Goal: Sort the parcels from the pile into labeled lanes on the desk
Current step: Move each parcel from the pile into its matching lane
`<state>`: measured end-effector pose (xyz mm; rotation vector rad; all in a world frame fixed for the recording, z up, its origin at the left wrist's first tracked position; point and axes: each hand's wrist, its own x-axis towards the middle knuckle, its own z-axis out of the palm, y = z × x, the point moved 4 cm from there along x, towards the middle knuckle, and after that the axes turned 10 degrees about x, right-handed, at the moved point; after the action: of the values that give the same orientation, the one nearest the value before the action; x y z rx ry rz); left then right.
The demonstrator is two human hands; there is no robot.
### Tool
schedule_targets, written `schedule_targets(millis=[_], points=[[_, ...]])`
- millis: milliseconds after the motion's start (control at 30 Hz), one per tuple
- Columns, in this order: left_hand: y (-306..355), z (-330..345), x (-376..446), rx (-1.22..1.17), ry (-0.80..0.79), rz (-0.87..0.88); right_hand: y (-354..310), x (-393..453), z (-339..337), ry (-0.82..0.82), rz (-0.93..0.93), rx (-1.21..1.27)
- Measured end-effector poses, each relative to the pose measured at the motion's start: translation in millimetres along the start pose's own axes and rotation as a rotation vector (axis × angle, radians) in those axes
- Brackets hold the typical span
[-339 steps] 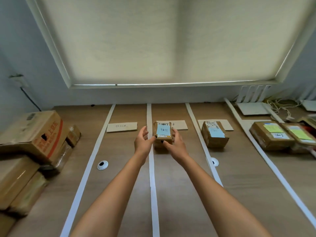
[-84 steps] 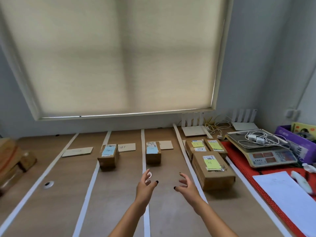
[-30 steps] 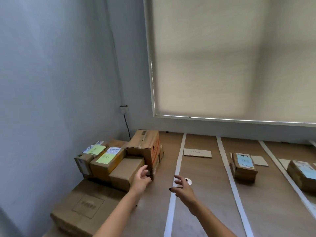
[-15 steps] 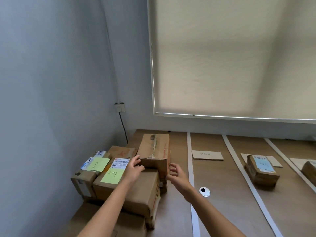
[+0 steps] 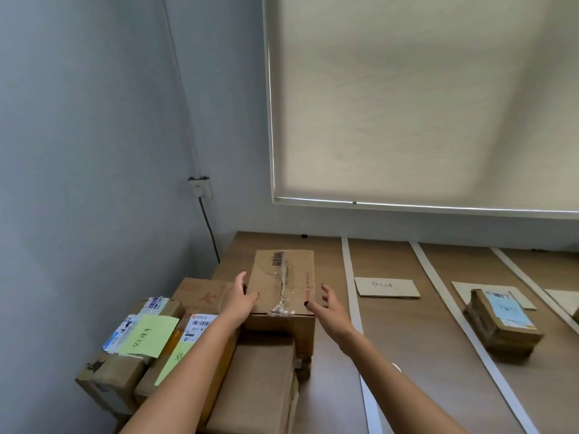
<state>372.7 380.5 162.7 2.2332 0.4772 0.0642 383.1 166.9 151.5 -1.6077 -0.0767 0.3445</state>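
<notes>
**Both hands closing in on the taped box at the top of the pile**

So the taped cardboard box (image 5: 283,286) sits on top of the parcel pile at the left end of the desk (image 5: 423,355), near the corner wall. The left hand (image 5: 238,297) is on its left side, thumb over the top edge and fingers down the side, so it looks like a grip on that edge. The right hand (image 5: 326,305) is just off the box's right side, fingers spread and relaxed; can't tell if the fingertips actually touch the cardboard yet.

Stuff crowding it: a flat box with red marking (image 5: 200,296) right behind the left hand, a parcel with a green sticky note (image 5: 147,335) further left, another with a barcode label (image 5: 202,327) under the left forearm, and a plain brown box (image 5: 260,386) right in front, butting against the taped one's near face.

To the right, white tape strips (image 5: 352,308) split the desk into lanes. The first lane has a cardboard lane label (image 5: 387,287) lying flat; the next has a parcel with a blue label (image 5: 501,324), well apart from the pile.
</notes>
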Motion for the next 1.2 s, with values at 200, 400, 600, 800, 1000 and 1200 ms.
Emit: schedule_targets(millis=[200, 400, 600, 800, 1000, 1200], points=[[-10, 12, 42, 0.077, -0.030, -0.085, 26, 32, 11, -0.035, 0.098, 0.142], [8, 22, 41, 0.060, -0.040, -0.060, 26, 37, 20, -0.030, 0.071, 0.211], [43, 28, 9, -0.095, 0.020, 0.016, 1, 16, -11, 0.009, -0.035, 0.236], [108, 60, -58, -0.289, 0.011, 0.106, -27, -38, -92, 0.085, -0.131, 0.261], [162, 112, -148, -0.428, -0.054, 0.114, -30, -115, -187, 0.115, -0.127, 0.222], [210, 151, -218, -0.455, -0.078, 0.209, -43, -186, -265, 0.154, -0.196, 0.071]])
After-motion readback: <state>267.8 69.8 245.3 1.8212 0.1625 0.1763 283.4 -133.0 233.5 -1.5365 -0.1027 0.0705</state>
